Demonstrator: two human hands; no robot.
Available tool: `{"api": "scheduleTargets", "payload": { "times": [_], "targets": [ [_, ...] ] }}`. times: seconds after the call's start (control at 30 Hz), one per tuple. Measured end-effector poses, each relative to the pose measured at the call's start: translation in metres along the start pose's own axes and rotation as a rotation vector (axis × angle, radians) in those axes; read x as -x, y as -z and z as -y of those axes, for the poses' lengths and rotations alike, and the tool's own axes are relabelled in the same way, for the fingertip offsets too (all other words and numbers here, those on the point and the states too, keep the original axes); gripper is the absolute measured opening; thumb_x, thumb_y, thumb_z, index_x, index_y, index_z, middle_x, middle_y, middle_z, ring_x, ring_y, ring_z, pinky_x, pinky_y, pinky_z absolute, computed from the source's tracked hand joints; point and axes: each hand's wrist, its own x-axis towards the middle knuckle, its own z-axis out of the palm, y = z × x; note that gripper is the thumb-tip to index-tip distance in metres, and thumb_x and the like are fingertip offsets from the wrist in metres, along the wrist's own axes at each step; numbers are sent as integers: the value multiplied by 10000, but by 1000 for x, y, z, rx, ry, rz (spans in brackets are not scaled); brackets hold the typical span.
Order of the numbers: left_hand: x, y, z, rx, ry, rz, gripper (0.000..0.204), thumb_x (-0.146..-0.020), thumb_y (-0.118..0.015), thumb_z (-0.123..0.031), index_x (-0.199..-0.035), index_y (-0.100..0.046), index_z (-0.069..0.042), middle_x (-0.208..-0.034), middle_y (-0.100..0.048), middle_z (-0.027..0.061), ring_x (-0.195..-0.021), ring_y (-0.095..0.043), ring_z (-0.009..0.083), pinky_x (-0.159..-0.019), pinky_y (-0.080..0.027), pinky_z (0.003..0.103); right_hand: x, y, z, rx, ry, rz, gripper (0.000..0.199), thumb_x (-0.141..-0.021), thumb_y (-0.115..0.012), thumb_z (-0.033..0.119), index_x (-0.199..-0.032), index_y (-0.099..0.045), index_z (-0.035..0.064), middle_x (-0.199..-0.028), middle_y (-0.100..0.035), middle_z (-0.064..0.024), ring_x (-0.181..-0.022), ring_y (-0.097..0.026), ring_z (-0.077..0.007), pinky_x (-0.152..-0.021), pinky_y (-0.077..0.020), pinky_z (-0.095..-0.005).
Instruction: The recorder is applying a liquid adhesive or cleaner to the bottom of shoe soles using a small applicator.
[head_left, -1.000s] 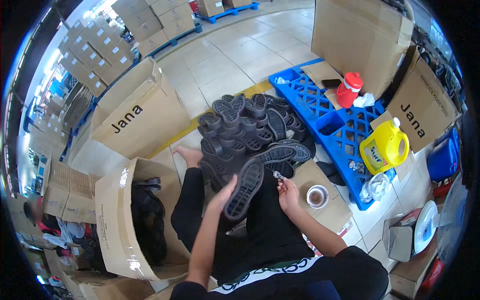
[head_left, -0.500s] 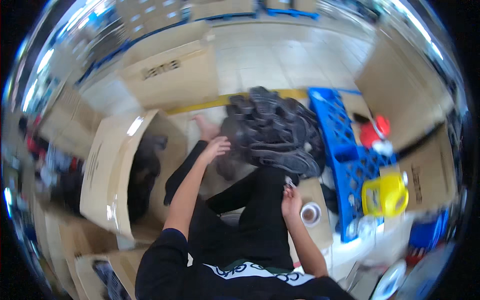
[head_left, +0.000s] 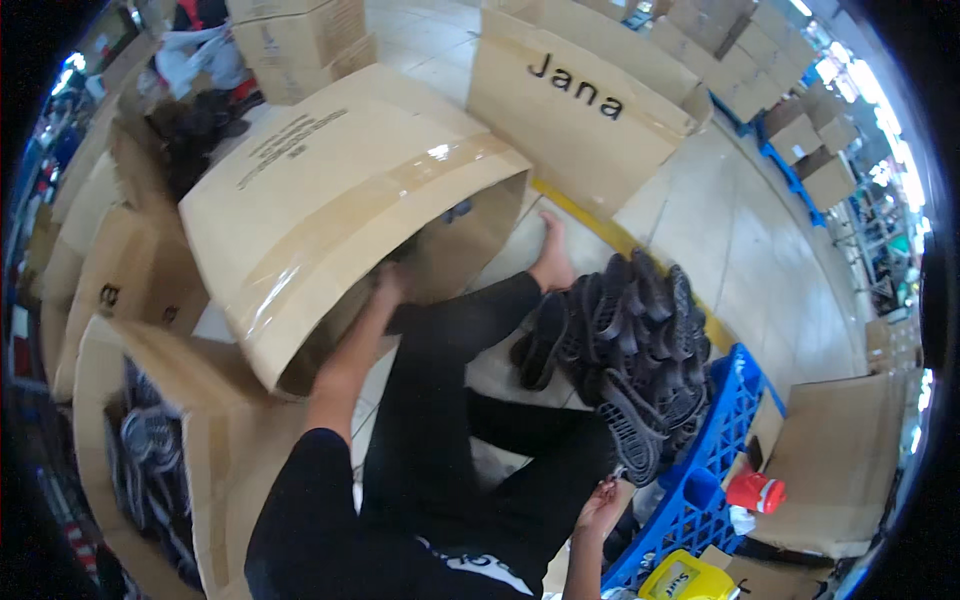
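Note:
My left hand reaches into the mouth of a large cardboard box lying on its side. Its fingers are blurred and in shadow, with dark items dimly visible further in. Down by my knee, my right hand is closed around a small shiny metal tool, of which only the tip shows. Just beyond that tip lies a pile of dark shoe soles, stacked unevenly on the floor beside my bare foot.
A blue plastic pallet borders the soles on the right, with a red container and a yellow jug. Another open box stands ahead. At lower left, an open carton holds more soles.
My view has turned left. My left hand has left the edge of the sole pile and gone into the tipped box. My right hand still grips the small metal tool near my knee.

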Motion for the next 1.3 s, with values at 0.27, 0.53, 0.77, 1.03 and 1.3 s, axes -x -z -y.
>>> {"api": "scheduleTargets", "payload": {
  "times": [0.27, 0.53, 0.77, 1.03, 1.3],
  "targets": [
    [-69, -87, 55, 107, 47, 10, 215, -842, -616, -267, -898, -599, -60, -916, -640, 128, -803, -618, 274, -706, -527, 401, -7, 3, 1, 51, 59, -88, 171, -946, -574, 103, -1003, -590, -58, -926, -657, -133, -769, -611, -155, -726, -546, -223],
    [-2, -37, 31, 161, -74, -82, 243, -821, -634, -314, -872, -577, -83, -869, -609, 99, -764, -579, 258, -678, -488, 410, -3, -13, -4, 62, 78, -172, 143, -939, -590, 127, -956, -586, -15, -859, -633, -93, -728, -579, -142, -699, -520, -237],
    [82, 14, 11, 190, -181, -133, 272, -802, -650, -355, -849, -557, -103, -828, -583, 74, -729, -545, 244, -654, -454, 417, 3, -7, -5, -78, 84, -186, 134, -936, -578, 84, -991, -600, -36, -897, -662, -127, -718, -619, -138, -664, -549, -233],
    [122, 4, -50, 88, -230, -133, 309, -781, -668, -402, -823, -535, -126, -781, -552, 45, -690, -506, 229, -626, -414, 425, 1, -10, -11, -157, 95, -161, 98, -952, -589, 136, -931, -606, 41, -891, -643, -54, -779, -612, -135, -710, -522, -248],
    [198, -167, -25, 112, 593, 552, 845, -774, -627, -701, -1184, -521, 29, -1073, -576, 166, -748, -534, 250, -678, -488, 378, 2, 7, -12, -371, 63, -133, 131, -959, -575, 135, -982, -582, 6, -886, -655, -107, -751, -623, -170, -708, -549, -274]
  ]
}}
